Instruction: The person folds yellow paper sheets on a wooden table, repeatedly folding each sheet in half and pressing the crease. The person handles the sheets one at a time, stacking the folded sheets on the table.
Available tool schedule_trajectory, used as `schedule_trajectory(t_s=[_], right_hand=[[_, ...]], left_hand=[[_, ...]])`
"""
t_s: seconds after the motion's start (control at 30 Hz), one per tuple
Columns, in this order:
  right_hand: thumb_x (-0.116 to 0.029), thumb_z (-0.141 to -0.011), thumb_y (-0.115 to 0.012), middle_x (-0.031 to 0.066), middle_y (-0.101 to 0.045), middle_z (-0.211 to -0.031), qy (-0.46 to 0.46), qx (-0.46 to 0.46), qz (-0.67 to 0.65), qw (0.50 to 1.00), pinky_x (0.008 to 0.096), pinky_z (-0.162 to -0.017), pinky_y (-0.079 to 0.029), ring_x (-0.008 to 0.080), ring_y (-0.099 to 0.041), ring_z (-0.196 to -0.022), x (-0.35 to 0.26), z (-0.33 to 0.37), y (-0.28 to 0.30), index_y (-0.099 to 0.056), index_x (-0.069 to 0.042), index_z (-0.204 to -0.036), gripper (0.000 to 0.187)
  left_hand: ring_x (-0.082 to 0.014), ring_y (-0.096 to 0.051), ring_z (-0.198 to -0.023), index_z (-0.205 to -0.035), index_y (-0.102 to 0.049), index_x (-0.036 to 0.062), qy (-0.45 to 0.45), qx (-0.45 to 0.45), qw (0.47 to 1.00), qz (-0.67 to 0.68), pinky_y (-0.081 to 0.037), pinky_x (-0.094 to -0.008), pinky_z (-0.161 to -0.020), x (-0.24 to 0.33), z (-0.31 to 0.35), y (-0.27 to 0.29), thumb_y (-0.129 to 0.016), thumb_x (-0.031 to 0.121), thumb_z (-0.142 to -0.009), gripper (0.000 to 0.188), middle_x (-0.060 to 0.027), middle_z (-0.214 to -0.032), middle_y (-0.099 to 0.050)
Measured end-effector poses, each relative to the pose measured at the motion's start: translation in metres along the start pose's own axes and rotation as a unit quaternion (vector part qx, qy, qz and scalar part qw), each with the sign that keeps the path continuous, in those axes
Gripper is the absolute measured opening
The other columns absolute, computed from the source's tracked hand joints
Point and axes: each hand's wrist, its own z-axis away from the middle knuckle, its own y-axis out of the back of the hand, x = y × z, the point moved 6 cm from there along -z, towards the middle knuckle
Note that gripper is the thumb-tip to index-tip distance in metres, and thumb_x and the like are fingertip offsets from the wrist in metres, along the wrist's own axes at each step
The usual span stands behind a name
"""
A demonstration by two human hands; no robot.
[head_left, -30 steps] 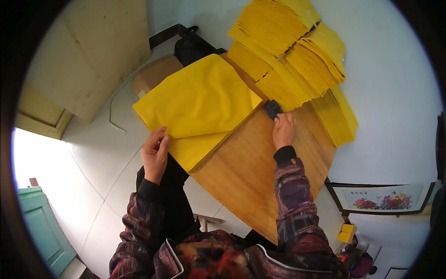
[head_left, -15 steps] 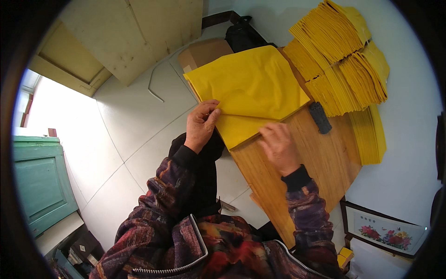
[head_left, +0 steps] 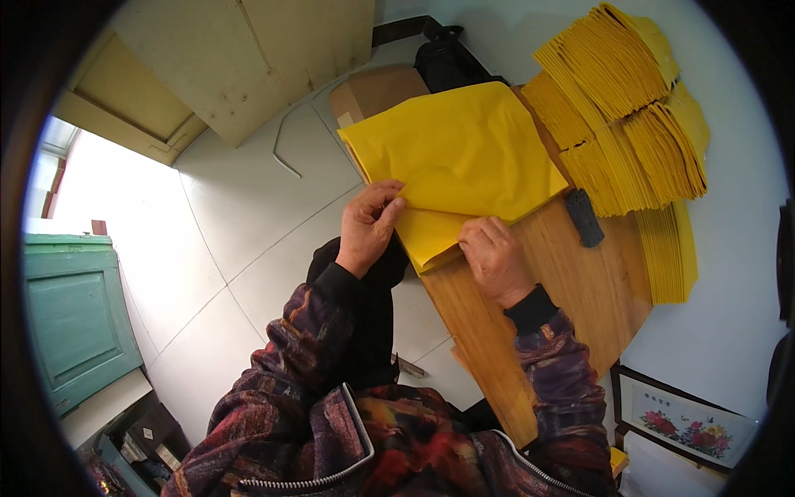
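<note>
A broad stack of thin yellow sheets [head_left: 464, 137] lies on the wooden table; I cannot tell whether they are paper or cloth. My left hand [head_left: 370, 225] is at its left edge, thumb and fingers pinched on the top yellow sheet where its near part is lifted. Below that lifted part shows another yellow layer [head_left: 435, 236]. On its near edge, my right hand [head_left: 494, 261] pinches with fingertips and thumb, and that edge curls up a little. The right fingers partly hide the edge.
Bundles of folded yellow sheets [head_left: 613, 66] are piled at the table's far right against the wall. A dark grey block [head_left: 585, 219] rests on the wooden table [head_left: 571, 273] beside the stack. Behind stand a cardboard box [head_left: 377, 95] and a black bag [head_left: 455, 62].
My right hand has moved slightly left onto the near edge of the lower yellow layer and taken hold of it, lifting it a little. My left hand keeps its pinch.
</note>
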Motion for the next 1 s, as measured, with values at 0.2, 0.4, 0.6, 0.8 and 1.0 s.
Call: schedule_trajectory(t_s=[0.2,0.4,0.6,0.8,1.0], right_hand=[[-0.003,-0.083,-0.062,0.0136,-0.058,-0.086,-0.069,-0.041,-0.104,0.991,0.0398,-0.073,-0.047,0.0325,-0.056,-0.084,0.014,-0.009,0.004,-0.055,-0.001,-0.085,0.007],[0.0,-0.085,-0.063,0.0056,-0.059,-0.083,-0.163,-0.072,-0.246,0.953,0.0279,-0.068,-0.045,0.0169,-0.056,-0.077,0.032,-0.01,-0.001,-0.058,-0.001,-0.087,0.006],[-0.006,-0.085,-0.066,0.0129,-0.06,-0.08,-0.249,0.009,-0.255,0.934,0.0317,-0.067,-0.047,0.0243,-0.06,-0.076,0.039,-0.019,0.006,-0.056,0.002,-0.084,0.013],[-0.004,-0.081,-0.069,0.0114,-0.06,-0.089,-0.103,0.149,-0.022,0.983,0.0325,-0.073,-0.049,0.0271,-0.059,-0.083,0.014,-0.026,0.034,-0.06,0.0,-0.091,0.013],[-0.002,-0.078,-0.07,0.0096,-0.059,-0.099,0.014,-0.022,0.092,0.995,0.0367,-0.08,-0.05,0.0301,-0.057,-0.094,-0.015,0.005,0.009,-0.064,-0.001,-0.1,0.023]], left_hand=[[-0.0192,-0.063,-0.091,-0.093,-0.065,-0.0033,0.019,-0.003,1.0,0.015,-0.049,-0.0278,-0.078,0.0,0.0,0.0,-0.065,0.007,-0.089,0.011,-0.0129,-0.105,-0.068],[-0.0207,-0.063,-0.095,-0.092,-0.065,-0.0046,0.013,-0.004,1.0,0.003,-0.048,-0.0286,-0.082,0.004,-0.001,0.001,-0.064,0.009,-0.09,0.014,-0.0143,-0.105,-0.068],[-0.0208,-0.062,-0.097,-0.092,-0.065,-0.0061,0.058,-0.024,0.996,0.065,-0.047,-0.0283,-0.085,0.004,0.002,0.001,-0.063,0.008,-0.09,0.015,-0.0125,-0.107,-0.067],[-0.0188,-0.062,-0.094,-0.093,-0.066,-0.0043,0.03,-0.012,0.998,0.06,-0.047,-0.0265,-0.082,-0.006,0.0,-0.004,-0.065,0.006,-0.088,0.011,-0.0105,-0.108,-0.067],[-0.0182,-0.062,-0.088,-0.092,-0.066,-0.0033,0.039,-0.001,0.999,0.016,-0.048,-0.0272,-0.076,-0.01,0.003,-0.001,-0.067,0.006,-0.088,0.011,-0.011,-0.106,-0.067]])
